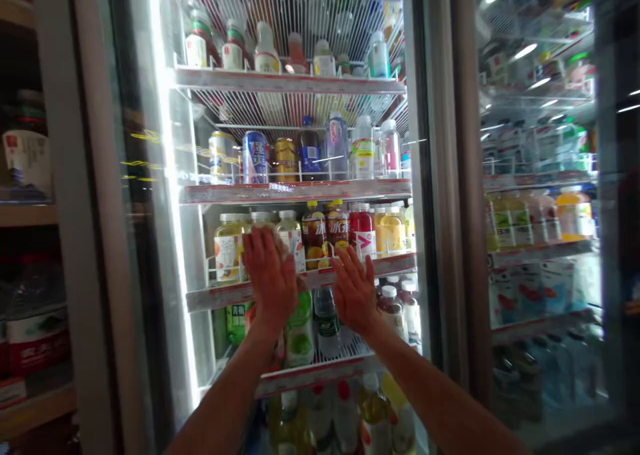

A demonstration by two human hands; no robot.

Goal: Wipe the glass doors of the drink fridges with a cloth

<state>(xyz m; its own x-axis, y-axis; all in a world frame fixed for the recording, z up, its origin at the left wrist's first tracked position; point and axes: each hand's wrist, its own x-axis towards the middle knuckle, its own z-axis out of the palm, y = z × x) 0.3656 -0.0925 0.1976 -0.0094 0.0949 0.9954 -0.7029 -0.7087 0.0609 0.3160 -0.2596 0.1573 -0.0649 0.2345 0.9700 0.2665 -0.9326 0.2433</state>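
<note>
My left hand [273,275] is raised in front of a drinks fridge, its fingers stretched up and slightly blurred. Under those fingers shows the edge of a pale, crumpled cloth [280,240], pressed toward the glass door [143,255]. My right hand [354,292] is to the right and a little lower, palm forward and fingers spread, seemingly flat against the glass with nothing in it. Behind the hands, through the door, stand iced tea bottles [314,232], a red drink bottle [362,232] and yellow juice bottles [391,232].
Wire shelves [295,192] hold cans and bottles above and below. A bright light strip [173,175] runs up the left side. A metal door frame [453,175] separates another stocked fridge [543,242] on the right. At the left edge stands a shelf with bottles [37,328].
</note>
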